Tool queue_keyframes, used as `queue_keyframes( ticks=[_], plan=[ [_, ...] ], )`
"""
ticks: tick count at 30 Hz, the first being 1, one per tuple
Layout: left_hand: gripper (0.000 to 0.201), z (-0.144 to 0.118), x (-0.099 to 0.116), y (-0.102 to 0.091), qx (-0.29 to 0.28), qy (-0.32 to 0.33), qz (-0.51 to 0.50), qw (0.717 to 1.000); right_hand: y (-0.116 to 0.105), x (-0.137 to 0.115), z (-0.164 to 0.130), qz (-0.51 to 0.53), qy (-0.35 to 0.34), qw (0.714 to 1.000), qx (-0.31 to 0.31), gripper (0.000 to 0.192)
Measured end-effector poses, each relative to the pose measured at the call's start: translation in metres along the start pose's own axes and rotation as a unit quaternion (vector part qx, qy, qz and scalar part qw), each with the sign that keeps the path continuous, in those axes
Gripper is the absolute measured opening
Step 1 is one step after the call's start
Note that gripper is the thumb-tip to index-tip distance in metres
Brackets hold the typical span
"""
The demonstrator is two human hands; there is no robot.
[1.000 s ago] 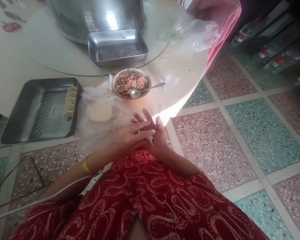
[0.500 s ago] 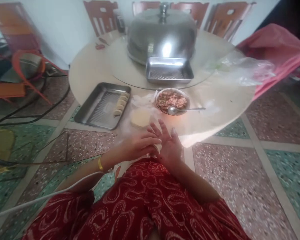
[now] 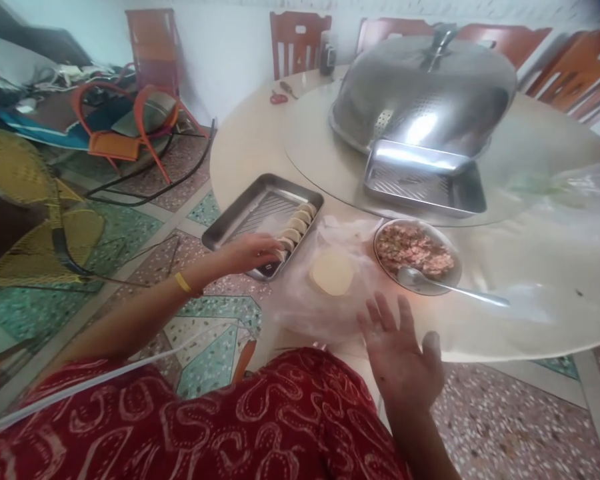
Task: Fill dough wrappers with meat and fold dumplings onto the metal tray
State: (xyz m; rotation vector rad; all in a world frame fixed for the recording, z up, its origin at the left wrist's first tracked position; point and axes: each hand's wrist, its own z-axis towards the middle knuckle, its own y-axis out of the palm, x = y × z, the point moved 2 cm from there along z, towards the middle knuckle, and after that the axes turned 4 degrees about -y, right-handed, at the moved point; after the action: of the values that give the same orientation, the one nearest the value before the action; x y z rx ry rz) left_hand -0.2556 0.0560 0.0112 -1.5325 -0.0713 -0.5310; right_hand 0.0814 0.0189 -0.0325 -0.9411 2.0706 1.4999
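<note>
My left hand (image 3: 253, 252) reaches over the near corner of a steel tray (image 3: 240, 217) and holds a folded dumpling (image 3: 281, 254) at the end of a row of dumplings (image 3: 296, 225) along the tray's right side. My right hand (image 3: 400, 353) hovers palm up and empty, fingers spread, at the table's near edge. A stack of round dough wrappers (image 3: 333, 272) lies on clear plastic between my hands. Behind my right hand, a bowl of minced filling (image 3: 417, 250) holds a metal spoon (image 3: 450, 285).
A second steel tray (image 3: 425, 180) and a large domed metal cover (image 3: 430, 93) sit on the glass turntable (image 3: 310, 143). Clear plastic bags (image 3: 565, 200) lie at the right. Red scissors (image 3: 279, 98) rest at the far edge. Chairs ring the table; cables and folded chairs clutter the floor on the left.
My hands were together pressing a wrapper above my lap. They have since parted: the left carried the dumpling to the tray, the right opened empty. My head turned left and up.
</note>
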Motion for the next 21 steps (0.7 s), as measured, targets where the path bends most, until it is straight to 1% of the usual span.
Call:
queue_keyframes(
  ticks=[3,5,8,15,21],
  plan=[
    [0.023,0.007,0.001,0.013,-0.018,-0.003,0.036,0.999,-0.005,-0.005,0.002,-0.009,-0.015,1.000,0.021,0.056],
    [0.023,0.010,0.002,0.017,-0.021,-0.001,0.068,0.997,-0.008,-0.008,0.003,-0.010,-0.025,0.999,0.035,0.057],
    [0.024,0.010,0.003,0.020,-0.013,0.020,0.112,0.993,-0.010,-0.010,0.005,-0.011,-0.034,0.999,0.040,0.057],
    [0.022,0.012,0.008,0.021,-0.002,0.076,0.204,0.976,-0.012,-0.009,0.006,-0.016,-0.033,0.998,0.045,0.059],
    [0.017,0.010,0.014,0.014,0.007,0.072,0.245,0.967,-0.014,-0.010,0.005,-0.015,-0.038,0.998,0.038,0.058]
  ],
)
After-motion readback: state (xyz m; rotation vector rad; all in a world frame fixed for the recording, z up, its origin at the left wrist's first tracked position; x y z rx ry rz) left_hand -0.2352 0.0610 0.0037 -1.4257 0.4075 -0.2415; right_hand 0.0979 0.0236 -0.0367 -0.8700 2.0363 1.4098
